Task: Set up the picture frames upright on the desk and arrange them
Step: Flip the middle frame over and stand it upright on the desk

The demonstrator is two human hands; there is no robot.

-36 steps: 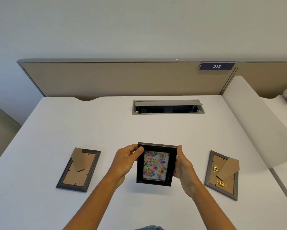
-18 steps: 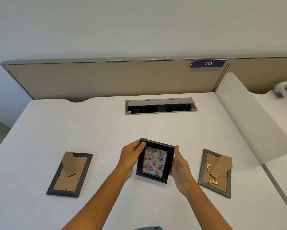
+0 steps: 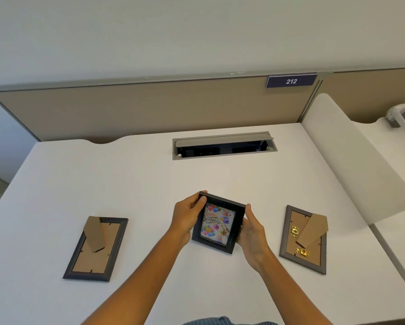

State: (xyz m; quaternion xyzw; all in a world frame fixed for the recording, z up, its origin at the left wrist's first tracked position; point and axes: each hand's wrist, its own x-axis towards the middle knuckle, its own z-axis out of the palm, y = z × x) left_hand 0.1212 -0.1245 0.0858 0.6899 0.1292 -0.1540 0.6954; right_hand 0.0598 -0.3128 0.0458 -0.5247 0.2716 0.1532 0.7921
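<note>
From the head camera, you had a white counter point(image 3: 131, 184) in front of you, backed by a tan partition panel point(image 3: 150, 109) with a grey top rail and a blue plate reading 212 point(image 3: 291, 81). Above the panel was a plain pale wall. A grey cable tray point(image 3: 223, 146) with its flap raised was set into the counter near the back, and a white curved divider point(image 3: 351, 156) closed off your right side, with another white surface beyond it.

Your left hand point(image 3: 187, 219) and right hand point(image 3: 252, 229) each had a closed grip on a side edge of the black birthday-card frame point(image 3: 218, 222), thumbs on the front face. The frame was tilted, picture side toward you, at the counter's near middle; I could not tell whether its lower edge touched the counter.

To your left, well apart, a dark frame point(image 3: 96, 248) lay face down with its cardboard stand folded out. To your right, near your right hand, a grey frame point(image 3: 303, 240) lay face down too, with brass clips on its backing.
</note>
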